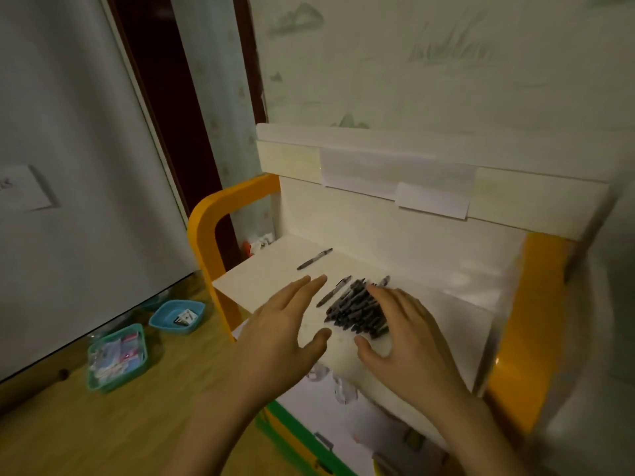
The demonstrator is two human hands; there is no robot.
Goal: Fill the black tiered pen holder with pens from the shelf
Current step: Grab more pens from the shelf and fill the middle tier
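No text can be read with certainty. A white card [29, 188] on the pale panel at left shows dark marks at its left edge, cut off by the frame and too blurred to make out. Two white paper slips [398, 171] taped to the shelf's back panel [378, 231] appear blank

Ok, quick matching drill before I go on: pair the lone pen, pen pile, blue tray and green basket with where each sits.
Things:
1. lone pen
2. pen pile
3. blue tray
4. green basket

Places:
A. floor, nearest the camera
B. shelf, far left, apart
C. under the right hand
D. floor, beside the orange frame

Pairs: 1-B, 2-C, 3-D, 4-A
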